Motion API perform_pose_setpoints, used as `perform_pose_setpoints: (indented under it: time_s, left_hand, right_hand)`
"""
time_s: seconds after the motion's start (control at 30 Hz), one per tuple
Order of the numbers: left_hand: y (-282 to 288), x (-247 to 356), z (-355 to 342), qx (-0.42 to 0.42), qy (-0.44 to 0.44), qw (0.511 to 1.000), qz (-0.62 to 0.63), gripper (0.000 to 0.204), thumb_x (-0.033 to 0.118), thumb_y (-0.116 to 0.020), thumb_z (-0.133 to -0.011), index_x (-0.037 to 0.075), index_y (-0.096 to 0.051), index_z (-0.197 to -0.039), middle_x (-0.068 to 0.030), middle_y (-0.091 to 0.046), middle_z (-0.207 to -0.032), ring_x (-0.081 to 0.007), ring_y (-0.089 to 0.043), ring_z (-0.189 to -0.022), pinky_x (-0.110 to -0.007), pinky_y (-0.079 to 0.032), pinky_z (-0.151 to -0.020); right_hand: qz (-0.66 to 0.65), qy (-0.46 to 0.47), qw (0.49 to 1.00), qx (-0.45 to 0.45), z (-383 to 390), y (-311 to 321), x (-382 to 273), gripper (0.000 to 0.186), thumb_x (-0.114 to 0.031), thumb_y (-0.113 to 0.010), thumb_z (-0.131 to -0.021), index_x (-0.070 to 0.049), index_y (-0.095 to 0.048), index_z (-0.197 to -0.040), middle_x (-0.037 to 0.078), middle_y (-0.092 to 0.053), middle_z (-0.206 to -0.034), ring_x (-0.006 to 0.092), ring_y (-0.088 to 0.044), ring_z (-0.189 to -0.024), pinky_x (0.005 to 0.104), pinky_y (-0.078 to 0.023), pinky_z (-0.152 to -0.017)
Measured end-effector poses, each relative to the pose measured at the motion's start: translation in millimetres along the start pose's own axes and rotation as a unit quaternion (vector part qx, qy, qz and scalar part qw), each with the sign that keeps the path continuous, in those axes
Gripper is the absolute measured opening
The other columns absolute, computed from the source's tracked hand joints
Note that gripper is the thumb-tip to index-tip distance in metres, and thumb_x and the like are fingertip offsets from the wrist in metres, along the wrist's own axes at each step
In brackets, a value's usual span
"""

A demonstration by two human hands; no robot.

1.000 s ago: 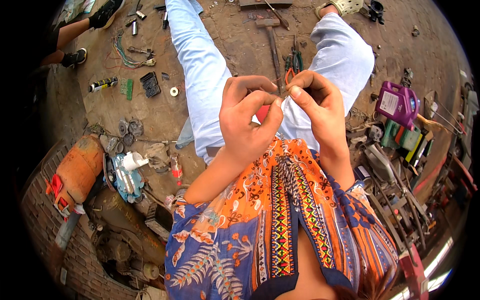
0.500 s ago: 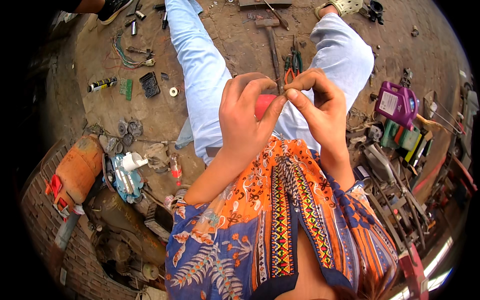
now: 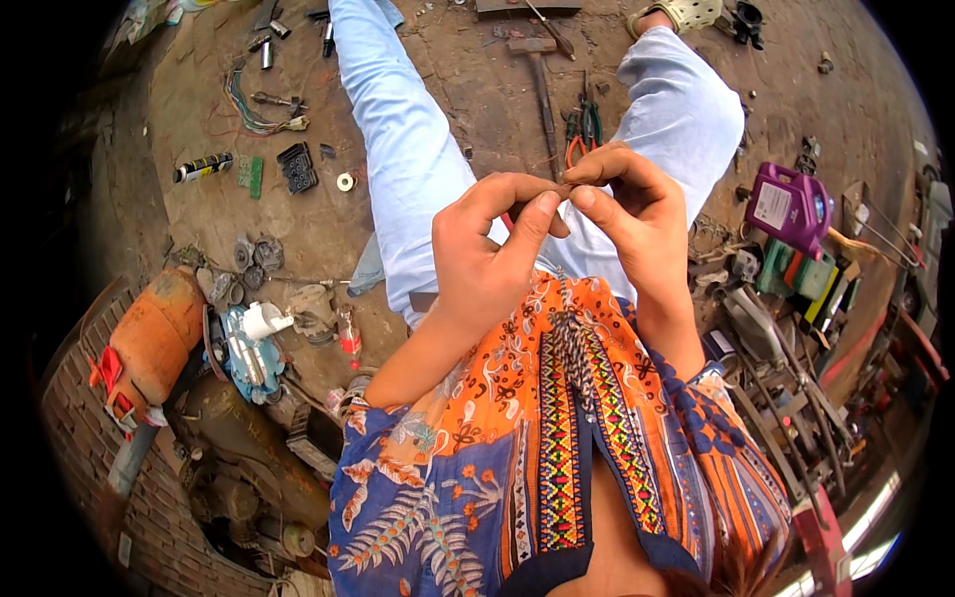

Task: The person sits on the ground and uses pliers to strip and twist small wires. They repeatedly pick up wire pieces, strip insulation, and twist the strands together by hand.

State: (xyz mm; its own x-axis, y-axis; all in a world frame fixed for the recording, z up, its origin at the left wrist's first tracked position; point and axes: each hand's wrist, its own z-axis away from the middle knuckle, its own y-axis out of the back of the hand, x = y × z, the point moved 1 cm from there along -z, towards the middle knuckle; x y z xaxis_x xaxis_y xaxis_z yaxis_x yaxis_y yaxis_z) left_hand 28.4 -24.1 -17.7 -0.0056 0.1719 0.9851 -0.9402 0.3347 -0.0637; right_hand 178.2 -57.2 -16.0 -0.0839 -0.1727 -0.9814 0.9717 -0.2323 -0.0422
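Note:
Above my lap, my left hand and my right hand meet, thumbs and forefingers pinched around something small and thin, too small to make out. A red item shows partly behind my left hand, over my light blue trousers. Just beyond my fingers, on the ground between my legs, lie a hammer and pliers with orange and green handles.
At left lie coloured wires, a black tray, a green board, a spray can and a rusty orange cylinder. At right are a purple jug, a toolbox and piled metal parts.
My left hand's fingers have shifted lower and regripped, and the red item is now more hidden. The other person's legs at upper left have moved out of view.

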Motion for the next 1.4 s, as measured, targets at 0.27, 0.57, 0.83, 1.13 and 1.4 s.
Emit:
perform_pose_setpoints:
  time_s: [0.27,0.57,0.83,1.13,1.4]
  left_hand:
    - [-1.5,4.4,2.6,-0.024,-0.010,1.000,-0.014,0.008,0.007,-0.061,-0.085,0.001,-0.066,-0.085,-0.0053,-0.066,-0.069,-0.0101,-0.059,-0.060,-0.023,-0.043,-0.055]
    - [1.3,4.0,2.7,-0.006,-0.077,0.992,-0.097,0.009,0.002,-0.058,-0.086,-0.004,-0.064,-0.091,-0.0095,-0.065,-0.079,-0.0127,-0.062,-0.069,-0.023,-0.047,-0.062]
    - [-0.1,7.0,1.7,0.013,-0.134,0.981,-0.137,0.009,-0.002,-0.062,-0.082,-0.002,-0.065,-0.090,-0.0089,-0.066,-0.075,-0.0124,-0.061,-0.067,-0.023,-0.046,-0.061]
    - [-2.2,7.4,-1.5,0.022,-0.178,0.969,-0.168,0.011,-0.003,-0.065,-0.076,0.000,-0.066,-0.086,-0.0066,-0.064,-0.070,-0.0136,-0.056,-0.062,-0.025,-0.044,-0.057]
    - [-1.4,3.9,-0.7,0.021,-0.158,0.977,-0.144,0.005,0.002,-0.067,-0.077,0.002,-0.065,-0.082,-0.0053,-0.059,-0.065,-0.0139,-0.050,-0.052,-0.026,-0.040,-0.049]
  right_hand:
    - [-0.039,0.048,0.998,-0.006,2.3,-0.4,3.6,0.009,-0.006,-0.067,-0.080,0.000,-0.065,-0.086,0.006,-0.062,-0.083,0.0127,-0.054,-0.080,0.0264,-0.042,-0.073]
    - [-0.085,0.002,0.996,0.010,2.4,-6.5,-1.9,0.012,-0.007,-0.066,-0.082,0.001,-0.063,-0.091,0.005,-0.062,-0.082,0.0109,-0.056,-0.081,0.0239,-0.044,-0.072]
    - [-0.078,0.019,0.997,0.005,3.2,-3.2,2.4,0.011,-0.005,-0.066,-0.081,0.001,-0.063,-0.089,0.004,-0.062,-0.083,0.0097,-0.055,-0.078,0.0238,-0.043,-0.071]
    - [-0.103,0.010,0.995,-0.002,2.8,-3.2,-1.0,0.006,0.000,-0.063,-0.079,0.002,-0.062,-0.084,0.006,-0.062,-0.085,0.0108,-0.054,-0.077,0.0247,-0.042,-0.071]
    - [-0.083,0.002,0.996,-0.022,3.2,-1.0,0.1,0.007,-0.002,-0.066,-0.076,0.001,-0.062,-0.082,0.006,-0.061,-0.084,0.0120,-0.054,-0.078,0.0254,-0.042,-0.072]
